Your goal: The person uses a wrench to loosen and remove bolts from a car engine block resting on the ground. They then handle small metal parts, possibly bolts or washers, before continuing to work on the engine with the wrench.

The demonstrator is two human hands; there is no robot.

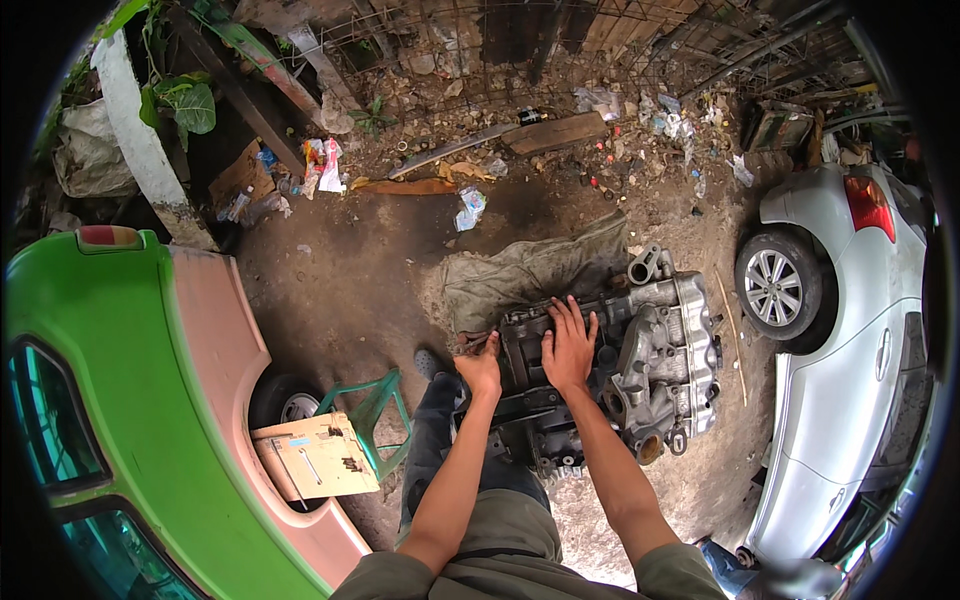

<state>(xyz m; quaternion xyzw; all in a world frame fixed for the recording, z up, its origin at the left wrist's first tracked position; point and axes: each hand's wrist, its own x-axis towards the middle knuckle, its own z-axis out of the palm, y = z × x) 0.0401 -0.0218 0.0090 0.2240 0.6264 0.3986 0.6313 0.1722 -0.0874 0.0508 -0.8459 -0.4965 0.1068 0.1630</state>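
- While a large grey-and-black metal engine [665,340] is supported low over the brown dirt ground [340,290], its dark upper side is touched by the right hand [569,350] — fingers spread.
- The left hand [480,370] is placed at its left edge, fingers bent; whether anything is pinched cannot be told.
- Beyond the engine, a crumpled olive-grey cloth [520,272] is spread.
- Metal tools [312,465] are laid on flat tan cardboard [325,438] — beside a green plastic stool [366,412].
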